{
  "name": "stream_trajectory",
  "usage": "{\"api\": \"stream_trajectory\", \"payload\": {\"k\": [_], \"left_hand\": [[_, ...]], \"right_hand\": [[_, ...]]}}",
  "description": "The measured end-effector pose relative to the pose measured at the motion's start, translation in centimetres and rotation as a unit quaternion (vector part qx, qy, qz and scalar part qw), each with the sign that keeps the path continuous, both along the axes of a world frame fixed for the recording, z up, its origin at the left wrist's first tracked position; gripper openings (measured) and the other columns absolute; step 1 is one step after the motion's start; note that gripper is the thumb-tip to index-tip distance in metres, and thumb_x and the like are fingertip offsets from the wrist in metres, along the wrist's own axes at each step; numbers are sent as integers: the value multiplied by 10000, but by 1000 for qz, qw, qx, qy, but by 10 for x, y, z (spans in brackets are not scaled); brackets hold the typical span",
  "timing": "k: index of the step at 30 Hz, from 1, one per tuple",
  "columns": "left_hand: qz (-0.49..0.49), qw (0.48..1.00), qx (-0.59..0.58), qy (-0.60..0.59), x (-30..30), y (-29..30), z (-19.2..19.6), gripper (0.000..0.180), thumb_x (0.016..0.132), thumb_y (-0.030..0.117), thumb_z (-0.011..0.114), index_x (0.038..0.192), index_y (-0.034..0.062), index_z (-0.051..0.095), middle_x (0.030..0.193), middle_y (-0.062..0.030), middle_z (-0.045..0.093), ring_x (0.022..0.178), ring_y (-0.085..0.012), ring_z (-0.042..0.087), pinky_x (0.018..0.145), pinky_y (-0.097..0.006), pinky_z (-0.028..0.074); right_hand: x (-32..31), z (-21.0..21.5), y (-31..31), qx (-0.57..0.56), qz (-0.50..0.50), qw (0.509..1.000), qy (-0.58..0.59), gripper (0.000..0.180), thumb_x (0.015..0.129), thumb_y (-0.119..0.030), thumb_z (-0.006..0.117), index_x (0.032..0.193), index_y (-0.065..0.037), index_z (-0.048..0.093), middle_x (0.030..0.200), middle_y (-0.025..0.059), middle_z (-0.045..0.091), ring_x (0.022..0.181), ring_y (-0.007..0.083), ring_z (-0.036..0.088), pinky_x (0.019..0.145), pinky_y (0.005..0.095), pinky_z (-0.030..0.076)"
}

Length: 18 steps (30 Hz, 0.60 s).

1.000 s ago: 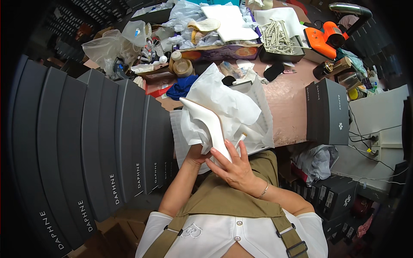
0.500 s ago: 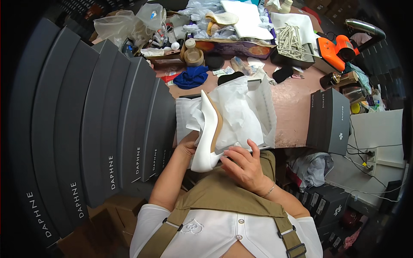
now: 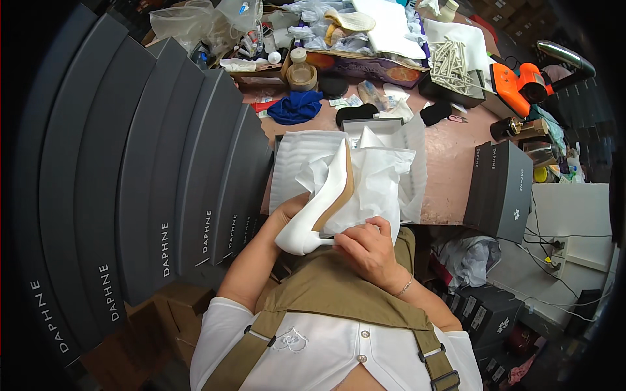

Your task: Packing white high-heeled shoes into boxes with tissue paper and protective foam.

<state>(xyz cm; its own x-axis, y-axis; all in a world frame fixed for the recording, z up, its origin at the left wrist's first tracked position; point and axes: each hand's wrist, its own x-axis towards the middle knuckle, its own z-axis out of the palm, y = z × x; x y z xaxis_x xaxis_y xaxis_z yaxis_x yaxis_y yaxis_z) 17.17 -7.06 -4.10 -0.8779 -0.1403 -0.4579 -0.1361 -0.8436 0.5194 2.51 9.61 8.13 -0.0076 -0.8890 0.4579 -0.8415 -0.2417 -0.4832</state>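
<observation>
A white high-heeled shoe [image 3: 319,199] with a tan sole is tilted on its side in front of me, toe pointing away and heel toward my right. My left hand [image 3: 291,207] is closed round its far side, with most of the fingers hidden behind the shoe. My right hand [image 3: 368,246] has its fingers curled in at the tip of the heel, touching it. Beneath and behind the shoe lies crumpled white tissue paper [image 3: 375,179], spread over an open shoebox [image 3: 373,122]. Another white pointed shape [image 3: 369,138] peeks out of the paper, mostly covered.
Tall stacks of dark grey shoeboxes [image 3: 160,169] crowd my left. Two similar boxes [image 3: 499,189] stand at the table's right edge. Farther back are a blue cloth [image 3: 295,107], a jar [image 3: 301,72], a tray of white sticks [image 3: 450,68] and an orange tool [image 3: 512,88].
The shoe has tipped further, its heel end moving left and its toe right. My right fingers, spread before, are now curled in at the heel tip. The whole view has shifted slightly.
</observation>
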Motion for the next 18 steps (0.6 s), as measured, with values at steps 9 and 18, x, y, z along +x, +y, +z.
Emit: {"api": "stream_trajectory", "payload": {"k": [9, 18], "left_hand": [[-2, 1000, -4, 0, -4, 0, 5, 387, 927, 216, 589, 1260, 29, 522, 1132, -96, 628, 925, -170, 655, 735, -311, 578], [19, 1000, -15, -2, -7, 5, 12, 381, 926, 205, 591, 1254, 21, 525, 1132, -100, 626, 916, -168, 654, 724, -309, 578]], "right_hand": [[4, -1, -2, -8, 6, 1000, 3, 222, 731, -122, 736, 928, -97, 636, 842, -12, 589, 729, 136, 547, 799, 362, 391], [7, -3, -5, 12, 8, 1000, -1, 220, 730, -127, 741, 920, -115, 632, 844, -18, 588, 749, 134, 557, 829, 370, 376]]}}
